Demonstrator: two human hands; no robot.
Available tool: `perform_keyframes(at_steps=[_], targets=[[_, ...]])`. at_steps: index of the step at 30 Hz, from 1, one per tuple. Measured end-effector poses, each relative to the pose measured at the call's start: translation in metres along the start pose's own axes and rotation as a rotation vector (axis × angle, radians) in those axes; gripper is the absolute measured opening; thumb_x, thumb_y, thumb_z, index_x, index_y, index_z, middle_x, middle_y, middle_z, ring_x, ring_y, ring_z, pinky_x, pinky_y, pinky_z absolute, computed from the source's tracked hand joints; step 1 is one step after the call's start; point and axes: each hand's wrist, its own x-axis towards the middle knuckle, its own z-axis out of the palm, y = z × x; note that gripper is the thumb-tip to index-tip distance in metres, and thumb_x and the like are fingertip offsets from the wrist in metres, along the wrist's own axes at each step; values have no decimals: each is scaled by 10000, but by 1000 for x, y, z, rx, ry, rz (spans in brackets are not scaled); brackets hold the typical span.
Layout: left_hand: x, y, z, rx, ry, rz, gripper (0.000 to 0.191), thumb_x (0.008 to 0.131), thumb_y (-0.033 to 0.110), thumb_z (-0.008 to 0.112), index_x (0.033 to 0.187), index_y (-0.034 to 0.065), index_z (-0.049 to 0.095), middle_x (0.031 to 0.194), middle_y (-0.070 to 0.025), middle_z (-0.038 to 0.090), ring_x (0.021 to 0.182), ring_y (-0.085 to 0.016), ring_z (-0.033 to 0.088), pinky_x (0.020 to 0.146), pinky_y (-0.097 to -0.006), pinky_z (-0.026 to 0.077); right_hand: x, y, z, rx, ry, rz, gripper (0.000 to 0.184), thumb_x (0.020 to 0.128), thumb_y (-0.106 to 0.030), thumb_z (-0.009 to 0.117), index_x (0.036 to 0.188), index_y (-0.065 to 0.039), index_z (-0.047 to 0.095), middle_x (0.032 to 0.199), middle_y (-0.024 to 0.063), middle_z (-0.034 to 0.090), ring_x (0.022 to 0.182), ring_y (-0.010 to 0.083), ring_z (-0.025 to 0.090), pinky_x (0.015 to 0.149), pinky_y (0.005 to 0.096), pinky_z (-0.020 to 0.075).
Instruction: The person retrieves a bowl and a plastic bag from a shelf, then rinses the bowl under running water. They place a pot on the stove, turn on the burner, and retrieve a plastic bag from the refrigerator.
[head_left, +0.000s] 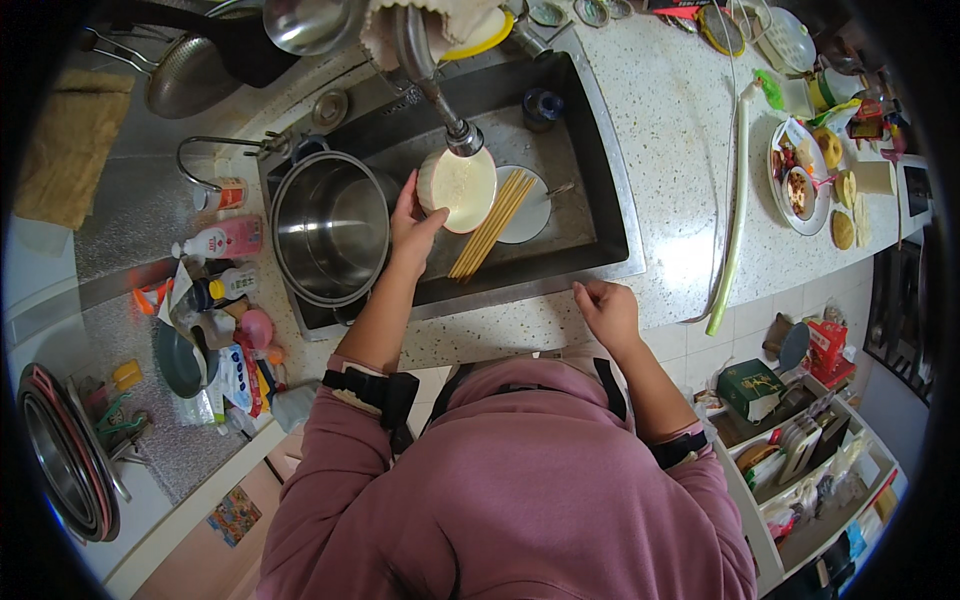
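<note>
My left hand grips a cream bowl with a reddish rim, tilted beneath the spout of the faucet. In the sink, a bundle of chopsticks lies partly across a round white plate. To the left of that hand stands a large stainless steel pot, set in the sink's left part, with bare metal showing inside. My right hand hangs with curled fingers by the counter's front edge, just below the sink rim. Nothing shows in it.
A dark jar stands at the sink's far right. A long green-white stalk, perhaps a scallion, crosses the right counter. Beyond it sits an oval plate with food. Bottles, including a pink one, crowd the left counter. An open drawer juts out lower right.
</note>
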Motion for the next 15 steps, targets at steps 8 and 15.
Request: perform_keyframes(at_steps=[8, 15], targets=[[-5, 5, 3, 14, -9, 23, 812, 749, -116, 605, 1465, 33, 252, 1431, -97, 411, 1299, -189, 418, 1081, -311, 321, 1, 0, 1, -39, -28, 16, 370, 845, -335, 640, 607, -55, 592, 572, 172, 569, 560, 369, 576, 525, 445, 454], [-6, 4, 4, 17, 10, 39, 828, 731, -78, 644, 1463, 76, 290, 1402, -101, 439, 1264, -200, 447, 1061, -317, 345, 1, 0, 2, -4, -49, 10, 350, 839, -324, 653, 629, -48, 604, 596, 177, 584, 577, 371, 586, 541, 447, 463]])
